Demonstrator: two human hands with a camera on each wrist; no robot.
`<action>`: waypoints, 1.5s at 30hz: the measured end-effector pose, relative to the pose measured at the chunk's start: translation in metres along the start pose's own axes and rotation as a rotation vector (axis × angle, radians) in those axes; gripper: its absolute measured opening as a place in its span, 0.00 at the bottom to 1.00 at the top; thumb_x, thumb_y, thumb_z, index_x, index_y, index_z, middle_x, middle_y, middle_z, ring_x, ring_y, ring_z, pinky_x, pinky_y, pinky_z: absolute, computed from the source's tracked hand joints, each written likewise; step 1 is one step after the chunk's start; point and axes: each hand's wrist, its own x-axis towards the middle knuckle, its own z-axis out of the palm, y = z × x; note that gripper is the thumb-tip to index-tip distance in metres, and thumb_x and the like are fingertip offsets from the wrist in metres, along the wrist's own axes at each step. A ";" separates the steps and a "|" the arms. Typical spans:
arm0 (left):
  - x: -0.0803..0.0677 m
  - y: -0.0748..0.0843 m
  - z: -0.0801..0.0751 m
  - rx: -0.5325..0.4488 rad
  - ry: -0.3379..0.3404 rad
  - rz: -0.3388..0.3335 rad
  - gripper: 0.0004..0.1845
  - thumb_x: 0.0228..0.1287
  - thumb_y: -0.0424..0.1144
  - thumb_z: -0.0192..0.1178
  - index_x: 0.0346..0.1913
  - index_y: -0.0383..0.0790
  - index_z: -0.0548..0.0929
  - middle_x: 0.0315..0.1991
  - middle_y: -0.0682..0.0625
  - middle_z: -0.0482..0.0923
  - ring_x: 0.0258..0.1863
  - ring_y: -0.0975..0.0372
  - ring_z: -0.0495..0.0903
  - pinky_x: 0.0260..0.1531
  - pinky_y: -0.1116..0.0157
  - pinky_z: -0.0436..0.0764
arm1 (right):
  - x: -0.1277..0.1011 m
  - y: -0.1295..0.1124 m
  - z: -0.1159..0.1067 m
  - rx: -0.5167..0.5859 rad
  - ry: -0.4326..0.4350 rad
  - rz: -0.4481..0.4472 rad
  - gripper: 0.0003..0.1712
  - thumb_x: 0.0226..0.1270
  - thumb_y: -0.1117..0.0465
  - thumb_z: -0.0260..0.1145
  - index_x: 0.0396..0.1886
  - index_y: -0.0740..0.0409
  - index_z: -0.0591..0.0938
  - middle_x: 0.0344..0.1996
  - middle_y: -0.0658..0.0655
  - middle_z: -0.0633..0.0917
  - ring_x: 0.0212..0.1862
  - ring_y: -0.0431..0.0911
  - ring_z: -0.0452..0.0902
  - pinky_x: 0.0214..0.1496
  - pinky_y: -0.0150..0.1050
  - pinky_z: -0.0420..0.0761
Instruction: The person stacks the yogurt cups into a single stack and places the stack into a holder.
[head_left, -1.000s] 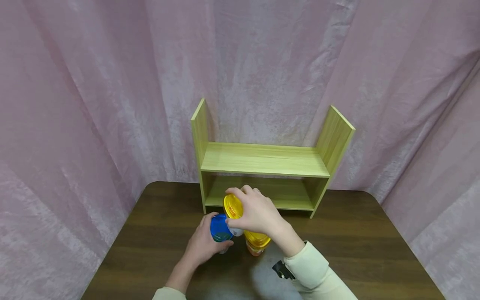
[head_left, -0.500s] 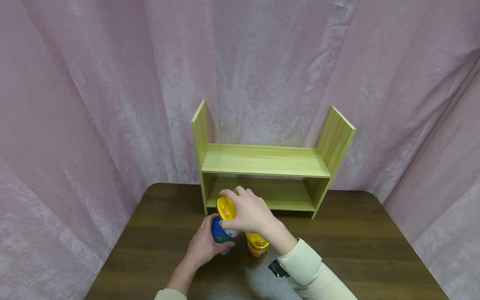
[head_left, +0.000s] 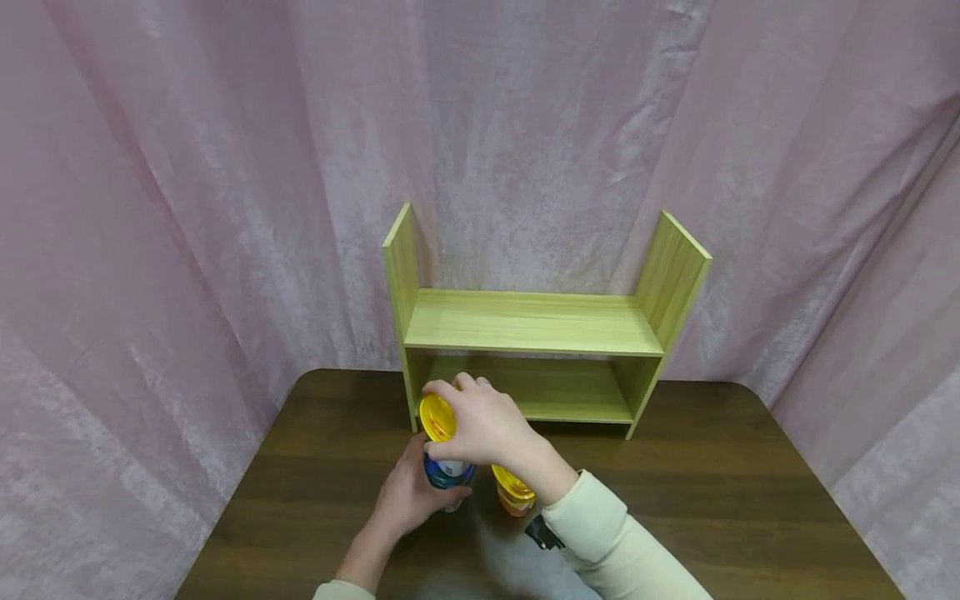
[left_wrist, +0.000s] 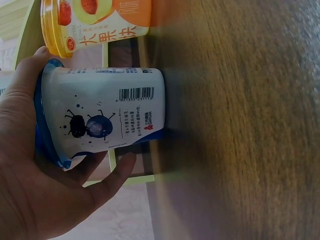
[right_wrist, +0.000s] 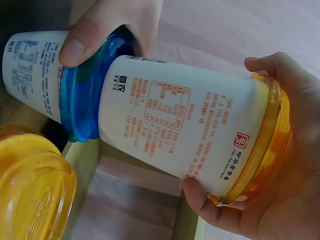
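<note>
My left hand (head_left: 411, 493) grips a white yogurt cup with a blue lid (left_wrist: 107, 107) around its upper part, and the cup stands on the table. In my right hand (head_left: 480, 421) is a second white yogurt cup, with a yellow lid (right_wrist: 170, 115), held by the lid end. Its base meets the blue lid (right_wrist: 82, 95) in the right wrist view, slightly tilted. Close to the right of the lower cup stands another yellow-lidded yogurt cup (head_left: 515, 492), with peach and strawberry pictures in the left wrist view; my right forearm partly overlaps it.
A light wooden shelf (head_left: 532, 321) with two levels and upright sides stands at the back of the dark wooden table (head_left: 720, 483). Pink curtains (head_left: 187, 208) hang behind and at both sides.
My right hand has moved left and slightly down with the yellow-lidded cup, from beside the blue lid to over it. The left hand stays round the blue-lidded cup.
</note>
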 end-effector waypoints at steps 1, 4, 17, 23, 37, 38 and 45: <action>0.000 0.000 0.000 0.001 0.002 -0.003 0.54 0.33 0.65 0.75 0.65 0.48 0.61 0.50 0.53 0.72 0.45 0.60 0.76 0.47 0.56 0.77 | 0.001 0.000 0.000 -0.001 -0.004 0.000 0.41 0.47 0.34 0.67 0.63 0.35 0.70 0.44 0.50 0.74 0.37 0.44 0.68 0.27 0.38 0.74; 0.000 0.001 0.000 -0.006 0.002 -0.010 0.53 0.34 0.64 0.75 0.64 0.49 0.61 0.51 0.53 0.72 0.45 0.60 0.76 0.48 0.55 0.77 | 0.003 0.000 0.000 -0.003 -0.010 -0.004 0.41 0.47 0.34 0.67 0.63 0.36 0.70 0.44 0.50 0.74 0.37 0.44 0.68 0.27 0.38 0.74; -0.001 0.000 0.002 -0.032 -0.007 -0.027 0.52 0.35 0.60 0.76 0.65 0.51 0.61 0.53 0.55 0.71 0.48 0.60 0.75 0.50 0.53 0.76 | 0.010 0.000 0.003 -0.015 -0.030 -0.001 0.41 0.47 0.35 0.68 0.63 0.36 0.70 0.43 0.50 0.74 0.37 0.44 0.68 0.28 0.37 0.74; 0.000 0.000 0.003 -0.036 -0.014 -0.055 0.52 0.35 0.60 0.77 0.64 0.50 0.61 0.53 0.54 0.72 0.48 0.60 0.75 0.50 0.53 0.76 | 0.012 -0.002 0.005 -0.026 -0.037 -0.006 0.41 0.48 0.34 0.67 0.63 0.35 0.69 0.42 0.50 0.74 0.37 0.44 0.67 0.28 0.38 0.73; 0.004 -0.003 0.003 0.007 -0.011 -0.061 0.52 0.34 0.63 0.76 0.63 0.49 0.62 0.52 0.54 0.72 0.48 0.59 0.75 0.50 0.52 0.76 | 0.014 -0.005 0.006 -0.027 -0.035 -0.023 0.41 0.48 0.34 0.67 0.64 0.37 0.70 0.42 0.50 0.73 0.37 0.44 0.67 0.29 0.38 0.74; 0.004 -0.003 0.003 0.011 -0.010 -0.062 0.52 0.33 0.63 0.76 0.63 0.49 0.62 0.53 0.54 0.72 0.48 0.59 0.75 0.50 0.52 0.76 | 0.015 -0.004 0.006 -0.026 -0.035 -0.023 0.41 0.48 0.34 0.67 0.64 0.37 0.70 0.42 0.50 0.73 0.37 0.44 0.67 0.28 0.37 0.74; 0.003 -0.003 0.002 -0.020 -0.003 -0.052 0.52 0.34 0.61 0.77 0.64 0.50 0.62 0.53 0.54 0.72 0.48 0.59 0.75 0.51 0.52 0.76 | 0.014 -0.003 0.008 -0.004 -0.060 -0.012 0.40 0.48 0.35 0.68 0.63 0.37 0.70 0.42 0.49 0.73 0.36 0.44 0.67 0.27 0.36 0.73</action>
